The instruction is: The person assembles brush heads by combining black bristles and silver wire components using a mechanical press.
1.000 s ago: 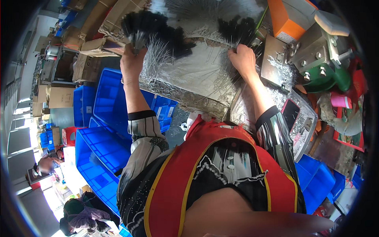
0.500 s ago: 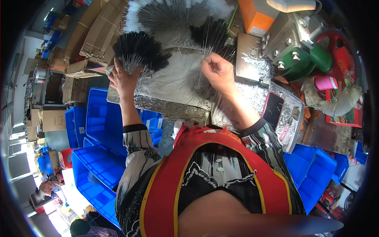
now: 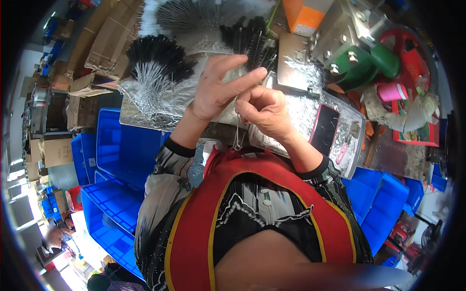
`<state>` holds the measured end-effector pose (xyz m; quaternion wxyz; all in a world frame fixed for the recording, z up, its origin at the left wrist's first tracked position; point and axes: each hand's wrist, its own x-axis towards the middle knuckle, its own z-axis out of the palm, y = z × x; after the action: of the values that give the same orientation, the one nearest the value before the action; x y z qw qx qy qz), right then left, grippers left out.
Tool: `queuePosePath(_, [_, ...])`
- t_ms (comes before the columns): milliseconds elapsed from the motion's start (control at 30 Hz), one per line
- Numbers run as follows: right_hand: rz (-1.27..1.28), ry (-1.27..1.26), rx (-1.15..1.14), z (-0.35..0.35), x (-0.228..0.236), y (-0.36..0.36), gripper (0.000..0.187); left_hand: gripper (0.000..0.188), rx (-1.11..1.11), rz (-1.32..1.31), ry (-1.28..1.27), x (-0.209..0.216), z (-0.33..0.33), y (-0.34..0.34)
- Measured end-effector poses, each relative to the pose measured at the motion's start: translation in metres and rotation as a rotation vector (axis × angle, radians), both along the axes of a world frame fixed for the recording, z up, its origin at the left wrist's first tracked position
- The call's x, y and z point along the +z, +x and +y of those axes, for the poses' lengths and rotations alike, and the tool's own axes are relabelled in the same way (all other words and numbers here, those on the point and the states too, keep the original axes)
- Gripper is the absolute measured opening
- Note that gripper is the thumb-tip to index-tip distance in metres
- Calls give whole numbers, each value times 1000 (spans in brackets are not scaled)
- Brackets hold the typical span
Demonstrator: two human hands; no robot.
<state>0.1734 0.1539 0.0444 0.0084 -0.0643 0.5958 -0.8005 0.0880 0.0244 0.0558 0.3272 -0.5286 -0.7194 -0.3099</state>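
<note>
My right hand (image 3: 264, 110) is closed in a pinch on thin wire-stemmed brushes; their twisted wire stems (image 3: 237, 130) hang below the fingers and end in small loops. Black bristles rise above the hands, and I cannot tell which belong to the held brushes and which to the black brush pile (image 3: 242, 35) behind. Fingers stretched and apart, my left hand (image 3: 218, 86) reaches across beside the right fingertips, hiding part of the stems. To the left, a fanned bundle of black brushes (image 3: 158, 56) lies with its silvery wire ends toward me.
White-bristled brushes (image 3: 148, 19) lie at the back. At right stand a green and metal machine (image 3: 359, 60), an orange box (image 3: 303, 19) and a tray (image 3: 358, 145) with metal scraps and a phone (image 3: 325, 128). Blue bins (image 3: 124, 145) flank me; cardboard boxes (image 3: 114, 39) are at far left.
My left hand has left the black brush bundle and come right, next to my right hand. The right hand has come a little nearer, and looped wire stems now show below it.
</note>
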Motion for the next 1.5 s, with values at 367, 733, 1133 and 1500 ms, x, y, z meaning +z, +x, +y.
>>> queuePosePath(367, [-209,127,-303,66,4,45,13,16,-111,-666,452,-32,65,3])
queuePosePath(733, [21,759,-1249,208,20,106,27,14,-511,-1776,927,-64,108,-29])
queuePosePath(1133, [255,182,-936,260,18,86,10,13,-539,-1764,917,-66,127,-38])
queuePosePath(1500, [-59,93,-947,249,87,82,17,12,-479,-1726,913,-70,129,-41])
